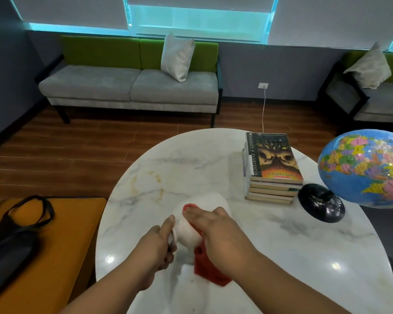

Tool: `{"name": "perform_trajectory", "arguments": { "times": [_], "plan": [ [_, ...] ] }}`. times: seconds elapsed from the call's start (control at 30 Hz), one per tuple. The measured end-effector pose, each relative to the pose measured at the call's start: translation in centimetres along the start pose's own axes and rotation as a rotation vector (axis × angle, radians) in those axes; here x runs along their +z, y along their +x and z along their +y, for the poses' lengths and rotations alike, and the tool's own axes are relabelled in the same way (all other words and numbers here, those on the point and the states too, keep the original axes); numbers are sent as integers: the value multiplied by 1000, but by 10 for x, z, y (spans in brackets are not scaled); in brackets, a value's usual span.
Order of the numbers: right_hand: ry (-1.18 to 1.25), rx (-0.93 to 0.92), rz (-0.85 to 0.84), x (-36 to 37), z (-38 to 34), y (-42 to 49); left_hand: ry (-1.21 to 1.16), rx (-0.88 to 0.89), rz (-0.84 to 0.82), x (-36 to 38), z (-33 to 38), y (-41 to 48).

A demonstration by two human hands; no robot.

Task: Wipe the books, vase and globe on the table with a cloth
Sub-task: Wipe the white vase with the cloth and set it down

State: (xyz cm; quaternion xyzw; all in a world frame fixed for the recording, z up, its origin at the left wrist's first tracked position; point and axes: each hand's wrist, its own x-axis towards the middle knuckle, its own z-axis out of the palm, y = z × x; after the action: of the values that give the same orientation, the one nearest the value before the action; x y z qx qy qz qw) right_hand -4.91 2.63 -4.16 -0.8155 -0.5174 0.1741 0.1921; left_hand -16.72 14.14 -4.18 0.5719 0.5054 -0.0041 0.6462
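1. I see a white vase [199, 214] near the front middle of the round marble table [281, 257], held between both hands; whether its base touches the top I cannot tell.
2. My left hand [156, 248] is wrapped around the vase's near left side, thumb stretched up along the white surface, fingers curled underneath.
3. My right hand [220, 239] lies flat over the vase's right side, pressing a red cloth [210, 268] against it. A red edge shows at the fingertips [187, 213], and the rest of the cloth hangs below the palm toward the tabletop.
4. The books [273, 168] sit in a stack at the far right of the table, well apart from the vase, an owl-faced cover on top.
5. The globe [365, 168] is just right of the stack, tilted over its black base [321, 202], which stands on the marble just beside the books.
6. Left of the table is an orange seat [61, 234] with a black bag [11, 234] on it. A grey and green sofa [132, 87] with a pillow [177, 56] stands by the far wall.
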Motion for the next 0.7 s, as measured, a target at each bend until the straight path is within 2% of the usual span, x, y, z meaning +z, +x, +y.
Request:
{"name": "perform_trajectory", "arguments": {
  "times": [0.07,0.2,0.3,0.53,0.7],
  "plan": [
    [123,86,28,1,11,3,59,34,3,-1,-3,0],
    [108,53,43,0,10,4,242,272,25,-8,-18,0],
    [123,59,20,0,9,4,445,371,97,-8,-24,3],
    [132,242,150,-10,47,7,496,459,151,-9,-28,8],
    [108,24,76,-2,8,-7,477,444,169,-9,-27,11]
  ]
}}
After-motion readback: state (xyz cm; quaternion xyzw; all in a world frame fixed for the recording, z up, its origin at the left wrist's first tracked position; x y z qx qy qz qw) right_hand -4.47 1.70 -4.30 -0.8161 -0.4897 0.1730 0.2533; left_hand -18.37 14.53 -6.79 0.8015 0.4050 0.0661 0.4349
